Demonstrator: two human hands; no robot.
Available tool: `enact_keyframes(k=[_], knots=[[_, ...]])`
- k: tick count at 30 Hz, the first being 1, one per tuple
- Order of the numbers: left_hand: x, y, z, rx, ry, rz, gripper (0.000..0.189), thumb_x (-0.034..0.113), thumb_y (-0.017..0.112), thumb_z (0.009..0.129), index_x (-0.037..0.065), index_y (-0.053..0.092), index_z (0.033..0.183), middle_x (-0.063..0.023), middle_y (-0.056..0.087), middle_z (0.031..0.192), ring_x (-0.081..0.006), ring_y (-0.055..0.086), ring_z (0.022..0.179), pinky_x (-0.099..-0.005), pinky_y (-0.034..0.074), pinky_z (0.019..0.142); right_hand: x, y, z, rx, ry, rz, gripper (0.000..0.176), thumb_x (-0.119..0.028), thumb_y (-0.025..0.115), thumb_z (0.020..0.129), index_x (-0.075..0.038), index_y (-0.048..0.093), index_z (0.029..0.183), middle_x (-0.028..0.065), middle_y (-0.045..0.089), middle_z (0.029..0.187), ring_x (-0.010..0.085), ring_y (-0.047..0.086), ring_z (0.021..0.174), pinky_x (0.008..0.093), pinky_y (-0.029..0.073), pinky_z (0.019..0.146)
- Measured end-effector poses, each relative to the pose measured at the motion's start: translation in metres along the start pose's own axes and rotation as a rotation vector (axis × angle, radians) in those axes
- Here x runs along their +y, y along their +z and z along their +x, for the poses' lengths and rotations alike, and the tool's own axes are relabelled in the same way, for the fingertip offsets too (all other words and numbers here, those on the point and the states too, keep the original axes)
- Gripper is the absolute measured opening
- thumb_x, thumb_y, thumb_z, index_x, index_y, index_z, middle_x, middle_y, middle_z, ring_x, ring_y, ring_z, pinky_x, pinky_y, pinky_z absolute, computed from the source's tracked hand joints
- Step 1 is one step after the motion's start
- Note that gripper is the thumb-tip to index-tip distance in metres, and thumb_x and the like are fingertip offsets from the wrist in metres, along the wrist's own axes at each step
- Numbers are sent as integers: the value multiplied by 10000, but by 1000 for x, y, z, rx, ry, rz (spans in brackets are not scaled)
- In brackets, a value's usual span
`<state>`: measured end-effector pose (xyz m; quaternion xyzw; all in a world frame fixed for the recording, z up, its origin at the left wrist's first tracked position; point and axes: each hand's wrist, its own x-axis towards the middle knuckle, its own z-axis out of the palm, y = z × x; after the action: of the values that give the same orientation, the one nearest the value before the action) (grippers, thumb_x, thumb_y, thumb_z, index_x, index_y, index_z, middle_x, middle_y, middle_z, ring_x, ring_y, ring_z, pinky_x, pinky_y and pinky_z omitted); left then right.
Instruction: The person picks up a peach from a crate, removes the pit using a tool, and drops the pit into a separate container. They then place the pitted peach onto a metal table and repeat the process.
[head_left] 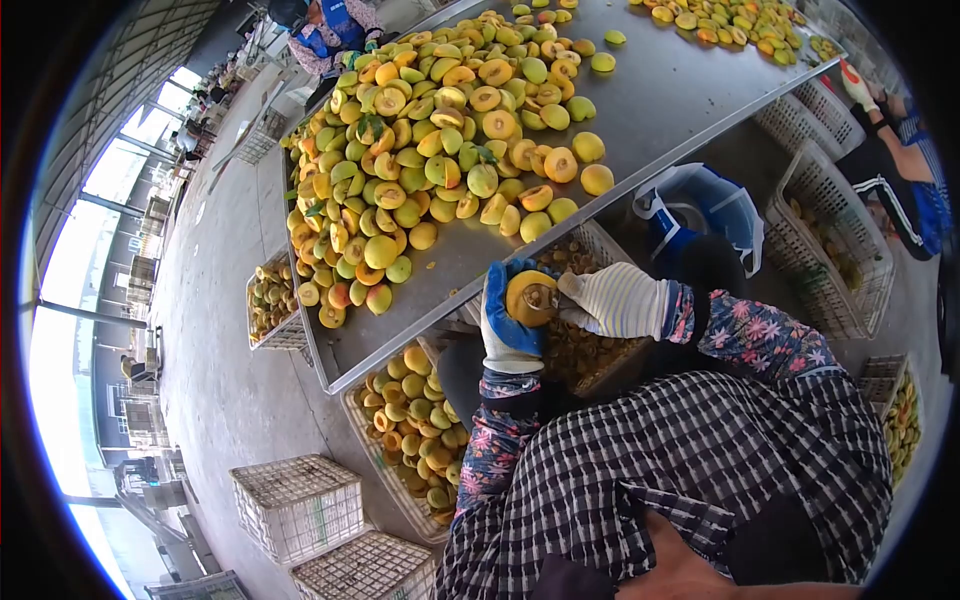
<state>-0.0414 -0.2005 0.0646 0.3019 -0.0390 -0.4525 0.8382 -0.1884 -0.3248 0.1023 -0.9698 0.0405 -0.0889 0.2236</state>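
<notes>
Reader: What lies at the far left?

Guide: Pale floor (215,300), open and wide, with a lattice crate (300,505) at its lower part. Farther right, a crate of fruit (410,430) sits beneath the corner of the metal table (670,100).

Reader: And upon the table?

Guide: A broad fruit pile (430,140), whole-looking pieces and cut halves mixed. Its right flank gives way to bare metal. The raised rim (400,342) runs obliquely between pile and person.

Reader: State of the left hand (512,325)?

Guide: Gloved, blue over white; partly closed, fingers curved about a cut fruit (528,300), cut face exposed. It is held just beside the rim, on the person's side.

Reader: The right hand (620,300)?

Guide: In a striped glove, nearly closed, thumb and fingers drawn together on a small metal tool (545,299) at the cut face. The tool's grip is hidden.

Reader: What borders the hands?

Guide: Below them, a crate of cut pieces (600,365); to the right, a blue bucket (705,210), apart from the glove. Farthest right, a tall-sided crate (830,240) stands beyond the bucket.
</notes>
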Motion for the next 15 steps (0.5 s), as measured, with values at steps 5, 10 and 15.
enact_keyframes(k=[5, 10, 15], knots=[[-1, 8, -5, 10, 13, -1, 265, 291, 529, 1007, 35, 588, 1041, -103, 629, 1013, -247, 632, 960, -387, 542, 875, 1, 4, -3, 62, -39, -58, 287, -340, 522, 977, -54, 519, 1002, 146, 644, 738, 346, 657, 656, 432, 519, 557], [2, 13, -8, -30, 24, -10, 268, 294, 556, 987, 35, 600, 1041, -107, 652, 999, -272, 635, 949, -403, 539, 871, -4, -5, -3, 62, -43, -132, 299, -347, 519, 976, -52, 499, 1021, 140, 649, 767, 338, 663, 661, 431, 521, 548], [-8, 1, -8, -63, 183, 289, 285, 290, 469, 1033, 31, 562, 1107, -106, 612, 1048, -264, 622, 988, -377, 533, 891, -7, 0, -3, 26, 34, -140, 282, -285, 536, 950, -26, 502, 1056, 151, 646, 762, 337, 665, 667, 441, 516, 544]])
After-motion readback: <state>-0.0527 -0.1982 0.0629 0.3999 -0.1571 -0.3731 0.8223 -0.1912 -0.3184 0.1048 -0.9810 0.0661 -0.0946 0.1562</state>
